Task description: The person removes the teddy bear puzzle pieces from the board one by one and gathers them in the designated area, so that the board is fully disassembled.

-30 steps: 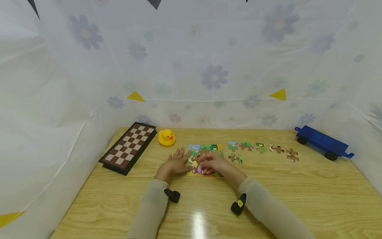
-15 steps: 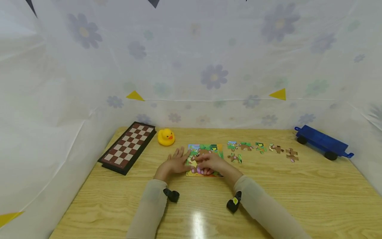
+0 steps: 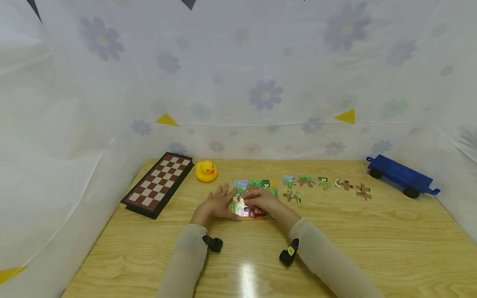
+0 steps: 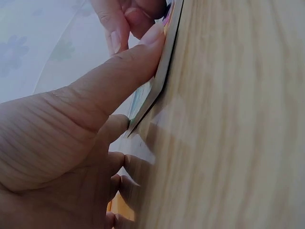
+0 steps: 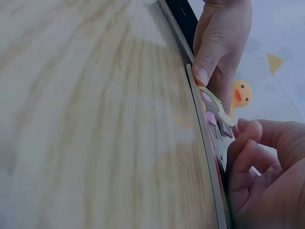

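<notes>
A picture jigsaw board [image 3: 255, 183] with a bear scene lies flat on the table. My left hand [image 3: 220, 205] rests at its left side, fingers spread and straight; in the left wrist view the thumb [image 4: 128, 64] presses on the board's near edge. Over the middle of the board, my right hand [image 3: 264, 201] has its fingers bent. In the right wrist view its thumb and fingertip pinch a brown and pink puzzle piece [image 5: 223, 128], tilted up from the board. The right hand covers much of the picture. Glare whitens the board's lower left.
Several loose puzzle pieces, among them a brown one [image 3: 363, 192], lie right of the board. A yellow rubber duck [image 3: 206, 171] sits behind the left hand, beside a checkered game board [image 3: 158, 182]. At the far right stands a blue toy wagon [image 3: 400, 174].
My right hand has shifted slightly left over the board, and a bright glare now shows on its lower left. The left hand stays in place. The loose pieces have not moved.
</notes>
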Available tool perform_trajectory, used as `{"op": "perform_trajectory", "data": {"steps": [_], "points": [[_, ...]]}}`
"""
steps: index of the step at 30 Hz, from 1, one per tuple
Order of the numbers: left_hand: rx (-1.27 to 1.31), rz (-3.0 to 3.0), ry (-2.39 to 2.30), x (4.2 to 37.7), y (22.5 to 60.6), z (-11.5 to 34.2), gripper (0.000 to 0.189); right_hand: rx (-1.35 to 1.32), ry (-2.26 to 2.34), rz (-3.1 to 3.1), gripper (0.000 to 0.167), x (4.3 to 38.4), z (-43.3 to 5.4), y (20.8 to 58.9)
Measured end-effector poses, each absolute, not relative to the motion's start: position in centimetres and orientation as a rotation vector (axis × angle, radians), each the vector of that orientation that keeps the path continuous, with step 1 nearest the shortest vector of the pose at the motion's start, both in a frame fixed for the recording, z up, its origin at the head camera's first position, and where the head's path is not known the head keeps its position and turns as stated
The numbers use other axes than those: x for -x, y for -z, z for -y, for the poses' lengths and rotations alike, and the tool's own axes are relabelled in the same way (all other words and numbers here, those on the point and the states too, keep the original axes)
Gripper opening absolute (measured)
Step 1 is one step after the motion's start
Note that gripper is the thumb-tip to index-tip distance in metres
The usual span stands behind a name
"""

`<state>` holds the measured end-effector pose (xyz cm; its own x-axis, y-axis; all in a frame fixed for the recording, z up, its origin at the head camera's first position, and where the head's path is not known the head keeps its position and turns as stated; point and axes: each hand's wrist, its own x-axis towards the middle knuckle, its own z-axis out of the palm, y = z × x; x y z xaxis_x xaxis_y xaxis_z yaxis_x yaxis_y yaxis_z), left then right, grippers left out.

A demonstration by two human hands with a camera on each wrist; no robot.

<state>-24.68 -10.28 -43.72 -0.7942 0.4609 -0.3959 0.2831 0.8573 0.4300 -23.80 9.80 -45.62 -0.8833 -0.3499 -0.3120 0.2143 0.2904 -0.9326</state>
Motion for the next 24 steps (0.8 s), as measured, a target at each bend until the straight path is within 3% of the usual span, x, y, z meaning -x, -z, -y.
{"op": "perform_trajectory", "data": {"steps": [24], "points": [[-0.557, -2.542, -0.466, 24.21, 43.34, 10.21, 0.107, 0.004, 1.751, -2.122, 0.033, 23.21, -9.14, 46.37]]}}
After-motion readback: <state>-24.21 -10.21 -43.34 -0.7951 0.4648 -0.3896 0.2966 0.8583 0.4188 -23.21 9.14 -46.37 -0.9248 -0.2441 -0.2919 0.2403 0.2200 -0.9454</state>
